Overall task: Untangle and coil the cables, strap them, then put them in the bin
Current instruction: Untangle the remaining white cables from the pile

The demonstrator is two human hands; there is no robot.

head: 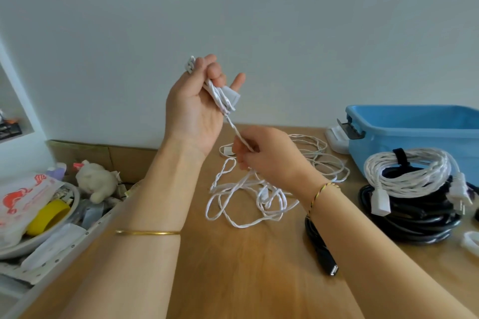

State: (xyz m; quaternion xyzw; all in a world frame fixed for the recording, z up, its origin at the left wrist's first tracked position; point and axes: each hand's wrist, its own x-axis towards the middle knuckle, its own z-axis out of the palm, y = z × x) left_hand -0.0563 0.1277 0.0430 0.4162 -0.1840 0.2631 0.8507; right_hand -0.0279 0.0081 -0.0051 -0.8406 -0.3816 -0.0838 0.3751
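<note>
Left hand (193, 109) raised, fingers curled round the white twisted cable (243, 197) end; right hand (261, 153) pinches its strand below. Tangle mid-bench; blue plastic bin (420, 132) at right edge.

Left hand (197, 103): raised upright, palm toward the wearer, fingers (211, 70) curled round a bunched white cable (223, 97), one finger straight.
Right hand (267, 155): lower, just beside the left wrist, knuckles up, pinching a strand of the same cable.
Forearms: both stretched forward, converging toward the middle.
</note>
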